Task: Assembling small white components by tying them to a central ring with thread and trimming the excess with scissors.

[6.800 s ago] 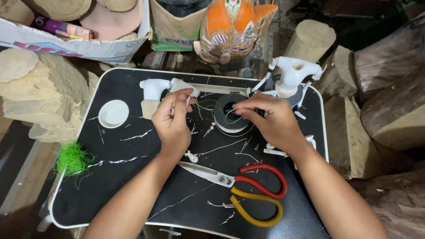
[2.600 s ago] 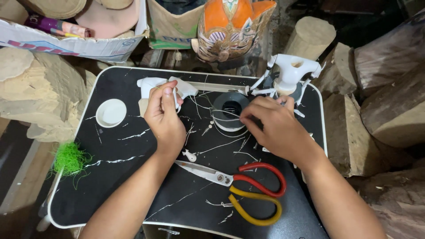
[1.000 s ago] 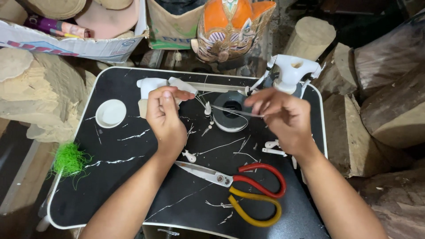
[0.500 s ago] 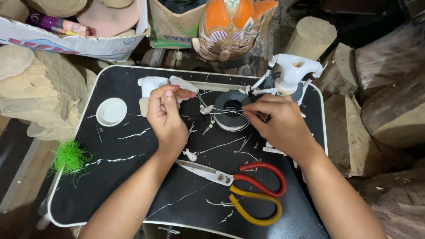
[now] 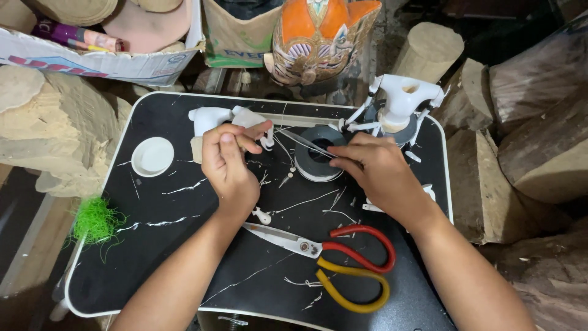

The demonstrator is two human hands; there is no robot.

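Thin strip (image 5: 303, 142) remains pinched between both hands, right hand (image 5: 380, 175) now lower, left hand (image 5: 228, 164) unmoved.

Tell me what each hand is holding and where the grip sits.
The left hand pinches a small white piece at its fingertips. The right hand pinches one end of a thin strand stretched between both hands, above the dark roll.
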